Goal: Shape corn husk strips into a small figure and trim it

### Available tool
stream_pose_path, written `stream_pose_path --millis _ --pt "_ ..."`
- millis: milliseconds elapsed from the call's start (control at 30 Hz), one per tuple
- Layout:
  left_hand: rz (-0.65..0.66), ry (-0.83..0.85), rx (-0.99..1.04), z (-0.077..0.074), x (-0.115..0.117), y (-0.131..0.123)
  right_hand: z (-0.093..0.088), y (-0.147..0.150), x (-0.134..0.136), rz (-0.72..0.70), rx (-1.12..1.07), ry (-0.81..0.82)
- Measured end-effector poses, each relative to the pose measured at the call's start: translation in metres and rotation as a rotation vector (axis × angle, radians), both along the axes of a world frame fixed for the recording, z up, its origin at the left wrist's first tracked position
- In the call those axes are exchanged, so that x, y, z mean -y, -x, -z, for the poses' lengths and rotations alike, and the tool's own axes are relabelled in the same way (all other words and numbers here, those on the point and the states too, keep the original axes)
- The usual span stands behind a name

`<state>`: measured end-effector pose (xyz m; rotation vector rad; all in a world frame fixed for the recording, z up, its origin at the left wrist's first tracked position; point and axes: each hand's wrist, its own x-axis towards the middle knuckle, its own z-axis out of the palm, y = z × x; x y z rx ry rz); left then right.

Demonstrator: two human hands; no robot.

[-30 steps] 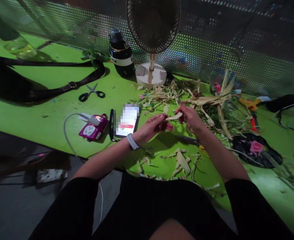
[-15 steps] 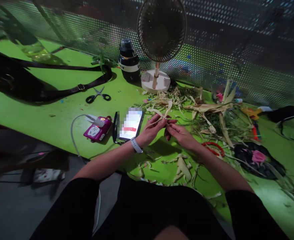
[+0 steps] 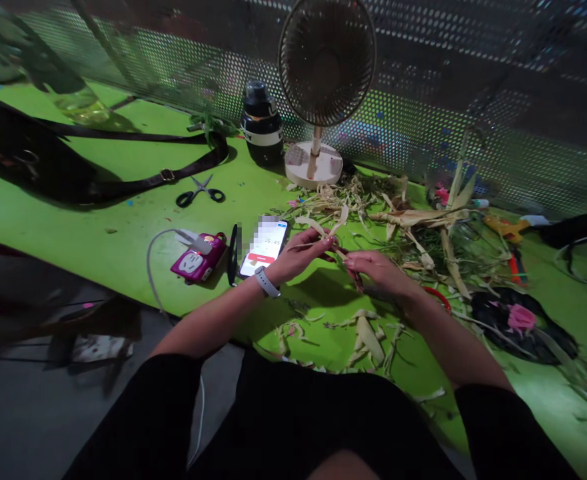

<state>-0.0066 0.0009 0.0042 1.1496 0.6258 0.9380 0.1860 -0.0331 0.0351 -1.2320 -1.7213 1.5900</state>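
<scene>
My left hand (image 3: 300, 253), with a white watch on the wrist, is pinched on a pale dried husk strip (image 3: 323, 229) that sticks up and back from its fingertips. My right hand (image 3: 378, 270) is closed just to the right of it, fingers curled around a thin dark red thing I cannot name. Both hands hover over the green table (image 3: 98, 227). Cut husk scraps (image 3: 368, 337) lie on the table below my wrists.
A phone (image 3: 266, 245) and a magenta power adapter (image 3: 197, 257) with cable lie left of my hands. Black scissors (image 3: 199, 193), a dark bag strap (image 3: 123, 190), a black bottle (image 3: 260, 123) and a small fan (image 3: 323, 87) stand behind. A husk pile (image 3: 423, 220) and red-handled tools (image 3: 436, 297) lie right.
My right hand dropped from the husk piece and moved in close beside the left, then slightly right. The left hand now holds the husk strip alone. The view shifted a little.
</scene>
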Motion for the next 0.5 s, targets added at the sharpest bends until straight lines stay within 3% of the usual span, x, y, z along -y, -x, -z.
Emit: stream_pose_path --millis 133,333,500 --pt "0.131 0.131 0.003 -0.0002 -0.0007 0.0014 0.0066 -0.002 -0.0052 0.088 0.011 -0.067" --pt "0.088 0.092 -0.118 0.0006 0.0006 -0.0037 0.0063 0.002 -0.0068 0.267 0.111 -0.09" --pt "0.197 0.05 -0.163 -0.0019 0.0073 -0.0073 0.0092 0.0053 -0.01 0.201 0.022 -0.03"
